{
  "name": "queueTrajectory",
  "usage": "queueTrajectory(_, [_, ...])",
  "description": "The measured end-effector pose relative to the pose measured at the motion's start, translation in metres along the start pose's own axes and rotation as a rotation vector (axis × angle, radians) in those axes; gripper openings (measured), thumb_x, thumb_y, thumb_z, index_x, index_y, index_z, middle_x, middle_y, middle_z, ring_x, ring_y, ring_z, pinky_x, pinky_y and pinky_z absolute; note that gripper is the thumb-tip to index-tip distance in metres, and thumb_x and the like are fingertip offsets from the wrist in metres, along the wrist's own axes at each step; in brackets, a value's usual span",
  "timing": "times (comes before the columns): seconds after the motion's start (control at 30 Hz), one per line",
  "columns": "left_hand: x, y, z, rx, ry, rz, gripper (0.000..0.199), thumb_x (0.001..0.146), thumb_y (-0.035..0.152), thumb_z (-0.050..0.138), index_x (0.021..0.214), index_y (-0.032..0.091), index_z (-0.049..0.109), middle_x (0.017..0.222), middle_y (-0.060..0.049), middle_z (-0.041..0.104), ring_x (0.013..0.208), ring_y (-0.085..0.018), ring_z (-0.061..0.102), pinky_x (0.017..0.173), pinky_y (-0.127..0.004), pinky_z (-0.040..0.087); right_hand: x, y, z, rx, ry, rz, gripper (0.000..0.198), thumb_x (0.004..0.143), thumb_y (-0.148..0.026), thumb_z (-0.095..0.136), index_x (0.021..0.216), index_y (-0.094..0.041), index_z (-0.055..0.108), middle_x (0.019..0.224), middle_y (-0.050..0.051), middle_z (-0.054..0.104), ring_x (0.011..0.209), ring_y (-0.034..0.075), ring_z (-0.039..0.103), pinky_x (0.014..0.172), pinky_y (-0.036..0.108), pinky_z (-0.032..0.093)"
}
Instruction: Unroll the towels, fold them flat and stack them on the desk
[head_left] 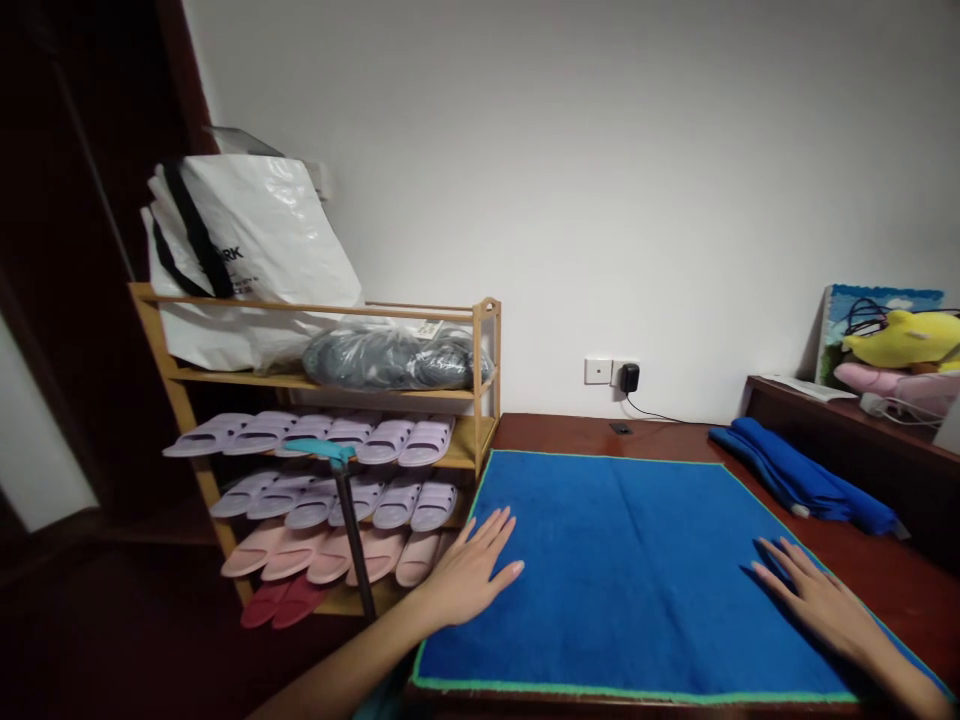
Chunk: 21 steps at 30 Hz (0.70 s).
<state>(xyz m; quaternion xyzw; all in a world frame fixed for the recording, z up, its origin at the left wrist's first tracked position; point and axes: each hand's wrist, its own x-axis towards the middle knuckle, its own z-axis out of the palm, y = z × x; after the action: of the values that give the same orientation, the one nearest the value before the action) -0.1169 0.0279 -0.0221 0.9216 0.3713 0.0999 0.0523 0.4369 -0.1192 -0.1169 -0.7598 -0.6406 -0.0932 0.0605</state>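
A blue towel with a bright green edge lies spread on the reddish-brown table, with a faint crease down its middle. My left hand rests at the towel's left edge, fingers stretched out and thumb apart. Near the right edge, my right hand is over the towel with its fingers extended. Neither hand holds anything. Beyond my right hand, a folded dark blue cloth lies on the table.
Left of the table stands a wooden shoe rack with several slippers, a white bag and a plastic-wrapped bundle. A handle with a turquoise top rises before it. A black plug sits in the wall; a yellow plush toy lies right.
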Motion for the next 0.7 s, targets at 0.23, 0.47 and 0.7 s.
queueTrajectory(0.23, [-0.018,0.002,-0.002,-0.019,-0.049,0.077,0.061,0.094,0.060,0.029,0.147,0.031,0.017,0.153,-0.001,0.016,0.139,-0.024,0.017,0.113,-0.047,0.015,-0.025,0.022,0.008,-0.050,-0.109,0.013,0.053,0.083,-0.065,0.030,0.134,-0.053,0.028,0.149,-0.015,0.016,0.140,0.025,0.012,0.111,0.052,0.023])
queueTrajectory(0.47, [-0.006,-0.006,-0.010,-0.053,-0.025,0.033,0.058,0.096,0.057,0.024,0.148,0.032,0.016,0.154,0.001,0.013,0.140,-0.021,0.014,0.113,-0.042,0.015,-0.011,0.024,-0.006,0.006,-0.173,0.027,0.058,0.079,-0.070,0.030,0.134,-0.050,0.035,0.150,-0.013,0.015,0.140,0.025,0.013,0.110,0.051,0.025])
queueTrajectory(0.7, [0.008,-0.026,0.013,-0.032,-0.015,-0.035,0.064,0.093,0.062,0.028,0.147,0.029,0.022,0.153,-0.002,0.016,0.140,-0.023,0.013,0.113,-0.045,0.012,-0.011,0.035,0.013,0.008,-0.110,0.023,0.057,0.080,-0.063,0.030,0.134,-0.047,0.036,0.149,-0.014,0.017,0.140,0.024,0.012,0.112,0.049,0.024])
